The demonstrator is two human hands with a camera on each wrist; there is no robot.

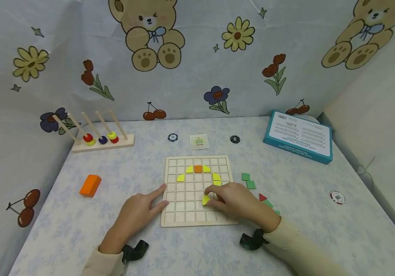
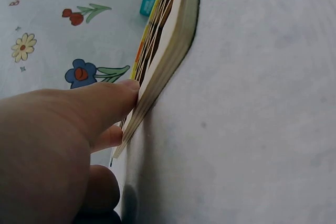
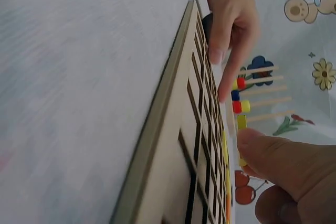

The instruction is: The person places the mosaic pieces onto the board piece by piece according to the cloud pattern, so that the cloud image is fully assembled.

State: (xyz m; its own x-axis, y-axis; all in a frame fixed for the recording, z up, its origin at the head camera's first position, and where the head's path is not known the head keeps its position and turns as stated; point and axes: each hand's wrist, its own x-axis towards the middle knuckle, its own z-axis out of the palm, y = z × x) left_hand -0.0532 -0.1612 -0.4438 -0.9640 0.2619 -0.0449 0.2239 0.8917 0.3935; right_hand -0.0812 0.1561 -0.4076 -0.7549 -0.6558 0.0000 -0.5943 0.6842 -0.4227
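Observation:
A wooden grid board (image 1: 187, 195) lies flat in the middle of the table. Several yellow pieces (image 1: 181, 178) and one orange piece (image 1: 198, 168) form an arc in its upper rows. My right hand (image 1: 212, 200) pinches a yellow piece (image 1: 205, 199) low over the board's right-centre cells; the right wrist view shows that piece (image 3: 241, 123) at the thumb tip. My left hand (image 1: 159, 199) rests on the table with straight fingers touching the board's left edge (image 2: 168, 40). It holds nothing.
Green squares (image 1: 248, 181) and a red triangle (image 1: 262, 197) lie right of the board. An orange block (image 1: 90, 185) sits at the left, a peg rack with beads (image 1: 100, 140) at the back left and a teal box (image 1: 299, 136) at the back right. Poker chips (image 1: 337, 197) and a small card (image 1: 199, 142) are scattered around.

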